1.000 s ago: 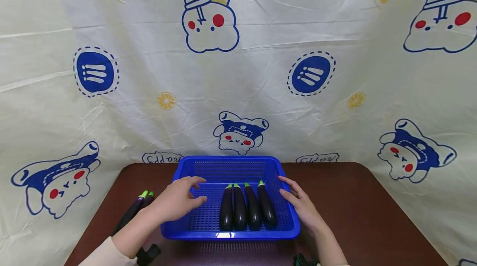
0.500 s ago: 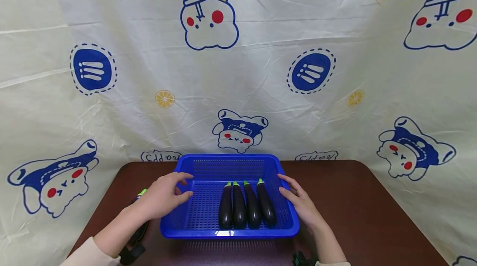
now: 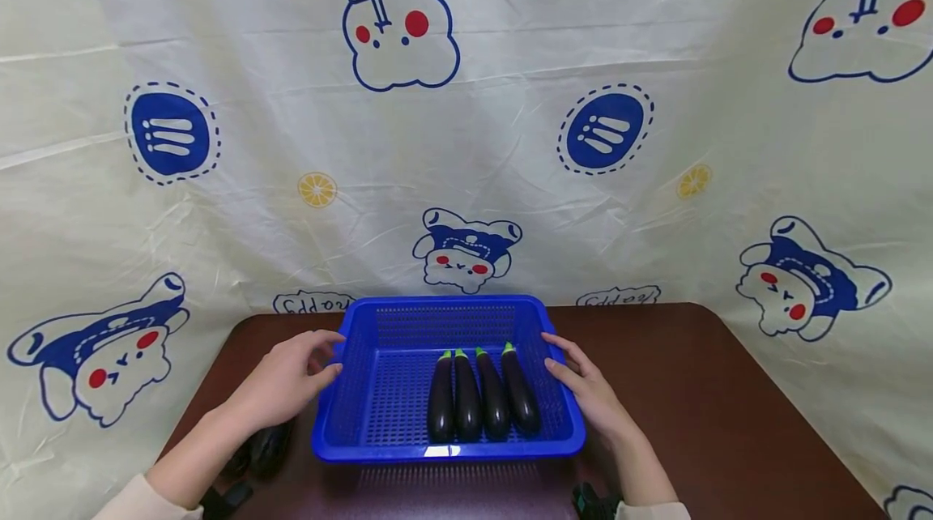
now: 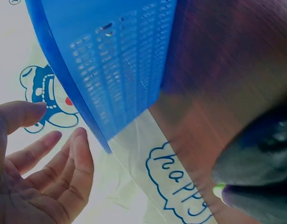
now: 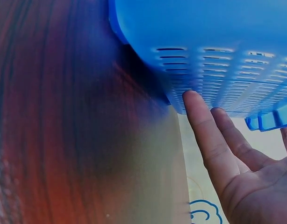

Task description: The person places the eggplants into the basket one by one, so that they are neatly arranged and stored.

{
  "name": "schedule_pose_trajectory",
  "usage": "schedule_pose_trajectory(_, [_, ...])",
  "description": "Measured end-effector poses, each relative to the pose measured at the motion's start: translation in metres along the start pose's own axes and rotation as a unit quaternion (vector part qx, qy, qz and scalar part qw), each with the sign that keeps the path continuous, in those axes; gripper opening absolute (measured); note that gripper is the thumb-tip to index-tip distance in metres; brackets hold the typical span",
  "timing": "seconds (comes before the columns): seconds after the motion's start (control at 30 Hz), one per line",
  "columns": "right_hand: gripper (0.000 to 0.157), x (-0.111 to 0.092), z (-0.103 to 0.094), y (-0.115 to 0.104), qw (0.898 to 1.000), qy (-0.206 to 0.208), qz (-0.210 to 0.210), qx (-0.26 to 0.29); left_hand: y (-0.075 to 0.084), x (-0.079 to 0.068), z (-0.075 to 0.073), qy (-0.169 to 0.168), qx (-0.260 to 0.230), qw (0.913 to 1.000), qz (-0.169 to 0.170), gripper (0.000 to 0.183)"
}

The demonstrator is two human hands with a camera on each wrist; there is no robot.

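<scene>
A blue plastic basket point(image 3: 397, 402) with slotted walls stands on the table, with several dark eggplants point(image 3: 469, 402) side by side in its right half, green stems pointing away. My left hand point(image 3: 277, 382) is beside the left rim, fingers loosely bent and thumb apart; the left wrist view shows this hand point(image 4: 50, 182) holding nothing, off the basket's wall point(image 4: 115, 79). At the right rim is my right hand point(image 3: 598, 402). In the right wrist view, straight fingers point(image 5: 206, 133) lie against the basket's outer wall point(image 5: 213, 28).
More eggplants point(image 3: 270, 451) lie on the brown table point(image 3: 700, 407) left of the basket, partly hidden under my left forearm; they show large in the left wrist view, dark eggplants point(image 4: 260, 158). Behind the table hangs a white printed cloth point(image 3: 510, 139).
My left hand has drawn back leftward from over the basket to outside its left rim, its forearm now covering more of the loose eggplants. The right hand stays at the right rim.
</scene>
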State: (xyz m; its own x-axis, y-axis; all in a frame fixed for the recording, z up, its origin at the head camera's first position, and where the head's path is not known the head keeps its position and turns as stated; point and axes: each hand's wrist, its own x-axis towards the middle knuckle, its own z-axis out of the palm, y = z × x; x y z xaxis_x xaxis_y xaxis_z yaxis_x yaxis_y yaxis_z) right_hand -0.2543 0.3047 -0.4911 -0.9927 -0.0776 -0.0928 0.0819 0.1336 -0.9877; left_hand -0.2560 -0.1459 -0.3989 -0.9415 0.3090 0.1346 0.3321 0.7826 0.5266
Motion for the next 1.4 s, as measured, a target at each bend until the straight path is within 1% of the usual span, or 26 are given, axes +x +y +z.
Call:
schedule_pose_trajectory(0.13, [0.051,0.000,0.000,-0.002,1.000,0.003,-0.001,0.001,-0.012,0.000,0.000,-0.005,0.002,0.9999,-0.011,0.035])
schedule_pose_trajectory(0.3, [0.053,-0.001,0.000,-0.002,1.000,0.001,-0.001,0.003,-0.026,-0.003,-0.001,-0.019,0.032,0.9986,-0.037,0.036])
schedule_pose_trajectory(0.6, [0.051,0.001,0.001,0.000,1.000,-0.002,-0.003,0.010,-0.050,-0.007,0.000,-0.045,0.079,0.9927,-0.079,0.038])
schedule_pose_trajectory(0.8, [0.052,0.000,0.000,0.001,1.000,0.001,-0.004,0.010,-0.060,-0.008,0.000,-0.074,0.096,0.9870,-0.105,0.041])
schedule_pose_trajectory(0.93, [0.053,0.000,0.000,0.000,1.000,0.000,-0.004,0.010,-0.063,-0.010,0.003,-0.083,0.105,0.9848,-0.110,0.042])
schedule_pose_trajectory(1.2, [0.052,0.000,0.000,0.001,1.000,-0.001,0.000,0.010,-0.071,-0.013,0.009,-0.084,0.126,0.9830,-0.104,0.048])
schedule_pose_trajectory(1.4, [0.052,0.001,0.000,0.002,1.000,0.000,0.000,0.008,-0.077,-0.013,0.012,-0.083,0.127,0.9829,-0.104,0.050])
